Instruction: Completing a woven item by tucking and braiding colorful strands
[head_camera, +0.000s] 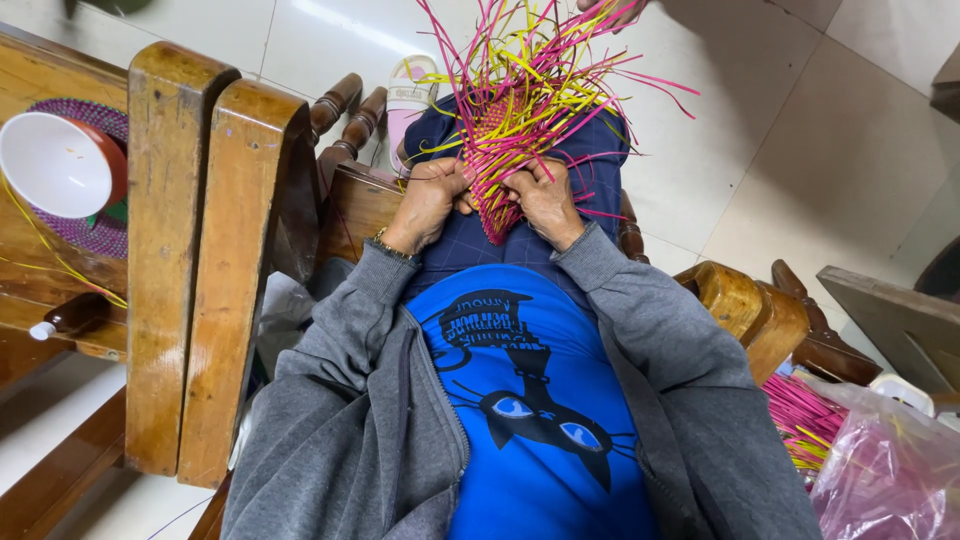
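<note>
A half-woven piece of pink and yellow plastic strips (505, 115) rests on my lap, its loose ends fanning out away from me. My left hand (430, 200) grips its left edge, fingers curled around the weave. My right hand (545, 200) clamps the right edge close beside it. Both wrists come out of grey jacket sleeves, and a bracelet sits on the left wrist. Below them is my blue shirt with a black cat print (530, 400).
Wooden chair arms (200, 250) stand at my left, another wooden armrest (750, 310) at my right. A white bowl (55, 165) sits on a purple woven mat at far left. A plastic bag (885, 470) and pink strips (800, 415) lie at lower right. A pink-white slipper (408, 100) is on the tiled floor.
</note>
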